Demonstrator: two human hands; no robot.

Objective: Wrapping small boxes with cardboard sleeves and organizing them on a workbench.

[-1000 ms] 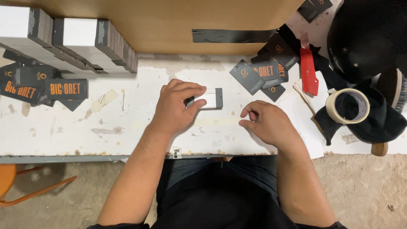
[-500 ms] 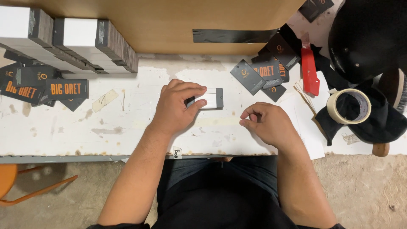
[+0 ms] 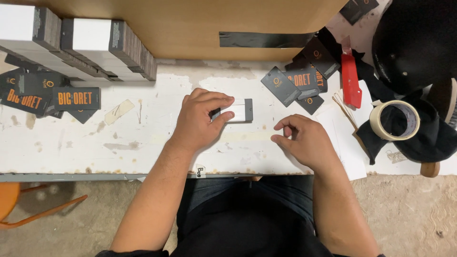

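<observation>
Two hands rest on a worn white worktable (image 3: 95, 143); the left hand (image 3: 200, 119) lies palm down with its fingers curled over the left end of a small stack of white cards with a dark edge (image 3: 240, 110), thumb and fingertips pinching it against the tabletop near the table's middle; the right hand (image 3: 304, 140) sits just to the right and nearer the body, loosely curled, thumb and forefinger drawn together, though whether anything lies between them cannot be told; it does not touch the stack. No true container shows; at the far left two tall blocks of stacked cards (image 3: 81, 43), white on top and dark on the sides, lean against a brown cardboard sheet (image 3: 190, 24); below them lie loose black tags with orange print (image 3: 52, 97); more black tags (image 3: 297, 81) are scattered at the upper right, beside a red tool (image 3: 351, 78), a roll of pale tape (image 3: 395, 120) and black cloth (image 3: 428, 138).
</observation>
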